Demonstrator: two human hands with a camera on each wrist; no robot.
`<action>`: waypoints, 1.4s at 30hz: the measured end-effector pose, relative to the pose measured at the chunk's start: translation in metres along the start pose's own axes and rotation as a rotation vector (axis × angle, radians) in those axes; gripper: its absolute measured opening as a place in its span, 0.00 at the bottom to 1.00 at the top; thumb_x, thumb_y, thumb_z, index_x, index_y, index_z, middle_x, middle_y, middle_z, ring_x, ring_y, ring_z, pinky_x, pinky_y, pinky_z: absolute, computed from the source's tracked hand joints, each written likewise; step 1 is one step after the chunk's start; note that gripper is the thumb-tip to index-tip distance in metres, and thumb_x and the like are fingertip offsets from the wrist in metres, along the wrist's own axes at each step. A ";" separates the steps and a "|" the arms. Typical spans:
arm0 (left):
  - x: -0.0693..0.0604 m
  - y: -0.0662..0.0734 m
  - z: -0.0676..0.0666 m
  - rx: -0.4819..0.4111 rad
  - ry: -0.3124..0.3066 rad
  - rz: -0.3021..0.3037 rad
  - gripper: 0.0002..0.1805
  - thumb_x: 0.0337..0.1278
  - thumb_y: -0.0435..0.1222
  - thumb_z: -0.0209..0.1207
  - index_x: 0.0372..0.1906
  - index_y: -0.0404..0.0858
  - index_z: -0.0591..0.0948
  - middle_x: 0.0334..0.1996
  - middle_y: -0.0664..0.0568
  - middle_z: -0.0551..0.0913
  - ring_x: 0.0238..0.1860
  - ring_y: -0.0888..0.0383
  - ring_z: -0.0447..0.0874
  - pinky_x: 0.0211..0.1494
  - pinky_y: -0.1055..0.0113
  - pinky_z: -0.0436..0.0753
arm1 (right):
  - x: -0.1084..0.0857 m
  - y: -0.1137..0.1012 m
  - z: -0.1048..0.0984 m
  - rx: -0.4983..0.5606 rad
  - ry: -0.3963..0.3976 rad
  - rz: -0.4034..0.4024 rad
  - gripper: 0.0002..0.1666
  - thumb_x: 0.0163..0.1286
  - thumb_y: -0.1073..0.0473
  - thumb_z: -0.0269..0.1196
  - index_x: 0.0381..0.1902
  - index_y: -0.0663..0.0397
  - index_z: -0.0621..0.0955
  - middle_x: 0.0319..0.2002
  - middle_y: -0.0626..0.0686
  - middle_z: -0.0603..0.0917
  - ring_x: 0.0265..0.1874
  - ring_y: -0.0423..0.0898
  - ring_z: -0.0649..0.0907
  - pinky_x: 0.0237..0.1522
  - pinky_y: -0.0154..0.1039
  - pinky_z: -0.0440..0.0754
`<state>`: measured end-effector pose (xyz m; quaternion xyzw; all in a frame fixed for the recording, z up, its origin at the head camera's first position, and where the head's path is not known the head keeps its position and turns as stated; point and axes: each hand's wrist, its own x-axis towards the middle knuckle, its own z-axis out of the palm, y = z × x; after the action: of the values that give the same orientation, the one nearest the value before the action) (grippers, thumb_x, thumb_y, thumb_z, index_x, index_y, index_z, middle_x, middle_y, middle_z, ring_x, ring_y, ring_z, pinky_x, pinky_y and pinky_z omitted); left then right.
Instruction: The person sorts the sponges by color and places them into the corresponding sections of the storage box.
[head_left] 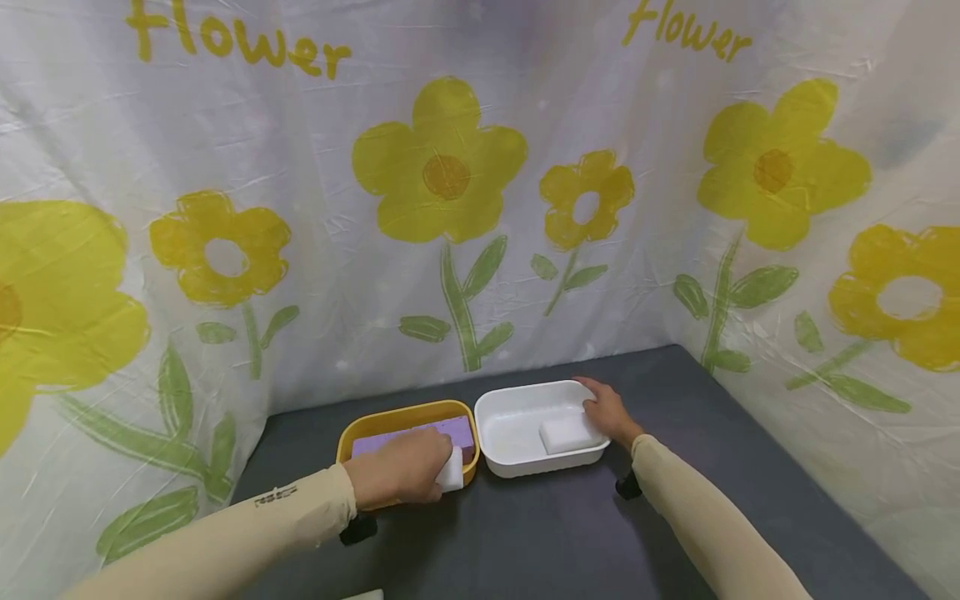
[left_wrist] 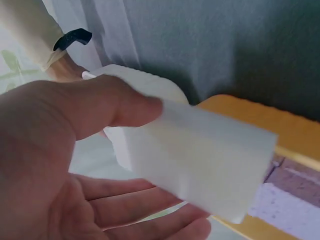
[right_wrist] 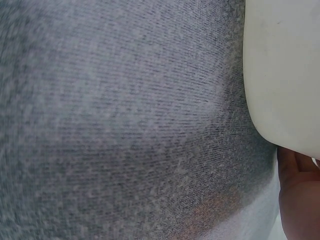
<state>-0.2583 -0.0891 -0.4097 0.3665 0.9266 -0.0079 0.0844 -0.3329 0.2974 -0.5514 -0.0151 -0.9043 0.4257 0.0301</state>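
My left hand (head_left: 408, 467) pinches a white sponge block (left_wrist: 195, 155) between thumb and fingers, above the near right part of a yellow tray (head_left: 347, 442). Inside that tray lie purple sponge blocks (head_left: 457, 429), with a darker purple-brown piece (left_wrist: 292, 177) beside them in the left wrist view. At the right end of a white tray (head_left: 504, 467), my right hand (head_left: 611, 410) grips the rim. Another white block (head_left: 568, 435) lies on the floor of the white tray, near that hand. The right wrist view shows the tray's outer wall, with only part of the fingers visible.
The two trays stand side by side on a dark grey table (head_left: 540, 542), close to the flower-print curtain (head_left: 337, 275) behind. A pale object's corner (head_left: 366, 595) shows at the bottom edge of the head view.
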 end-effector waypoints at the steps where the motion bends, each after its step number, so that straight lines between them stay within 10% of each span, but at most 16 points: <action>1: 0.004 0.001 -0.001 0.001 0.011 0.010 0.21 0.50 0.40 0.83 0.42 0.37 0.84 0.34 0.51 0.84 0.33 0.56 0.80 0.45 0.59 0.90 | 0.000 0.000 0.000 0.000 0.000 -0.003 0.35 0.79 0.71 0.47 0.82 0.61 0.70 0.76 0.70 0.75 0.73 0.67 0.79 0.70 0.65 0.78; 12: 0.055 0.012 -0.007 0.085 0.098 0.122 0.26 0.55 0.42 0.80 0.54 0.32 0.86 0.40 0.46 0.90 0.37 0.54 0.86 0.43 0.61 0.90 | 0.000 -0.004 0.000 0.015 0.002 0.015 0.35 0.79 0.71 0.47 0.82 0.61 0.70 0.77 0.70 0.75 0.72 0.65 0.79 0.71 0.63 0.78; 19: 0.081 0.019 -0.006 0.016 0.042 0.129 0.25 0.65 0.44 0.75 0.61 0.35 0.85 0.46 0.47 0.89 0.42 0.57 0.85 0.50 0.63 0.89 | -0.001 0.000 0.002 0.009 0.011 0.004 0.35 0.79 0.72 0.47 0.82 0.61 0.71 0.76 0.70 0.76 0.66 0.62 0.82 0.63 0.58 0.79; 33: 0.131 0.028 0.002 0.120 0.069 0.122 0.14 0.67 0.48 0.72 0.46 0.42 0.88 0.35 0.53 0.85 0.34 0.57 0.79 0.34 0.63 0.79 | 0.000 0.002 0.001 0.004 0.019 0.001 0.36 0.77 0.72 0.48 0.81 0.62 0.72 0.75 0.70 0.77 0.62 0.59 0.82 0.60 0.54 0.78; 42: 0.152 0.032 0.016 0.162 0.027 0.079 0.14 0.68 0.50 0.70 0.33 0.46 0.83 0.32 0.55 0.83 0.38 0.54 0.80 0.46 0.57 0.82 | 0.002 0.003 0.000 0.017 0.018 0.008 0.35 0.78 0.71 0.48 0.81 0.61 0.72 0.75 0.69 0.77 0.63 0.59 0.82 0.62 0.55 0.78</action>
<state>-0.3436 0.0360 -0.4486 0.4086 0.9087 -0.0744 0.0424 -0.3346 0.2990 -0.5534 -0.0222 -0.9002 0.4333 0.0367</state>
